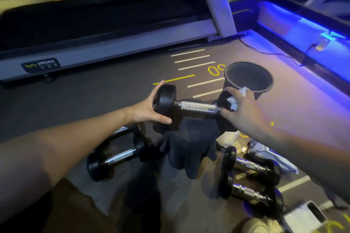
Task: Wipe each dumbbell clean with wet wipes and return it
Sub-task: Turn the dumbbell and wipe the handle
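Observation:
A black dumbbell [197, 107] with a knurled chrome handle is held level above the floor. My left hand [149, 108] cups its left head, thumb under and fingers behind. My right hand [244, 111] presses a crumpled white wet wipe [233, 102] around the right head, which it mostly hides. Two more dumbbells [117, 155] lie on the floor at lower left. Another pair of dumbbells [250, 179] lies at lower right.
A dark cloth [189, 143] lies under the held dumbbell. A black bin [248, 79] stands just beyond my right hand. A treadmill [106, 43] runs along the back. White packaging [280, 157] and a wipes pack [305, 215] sit at lower right.

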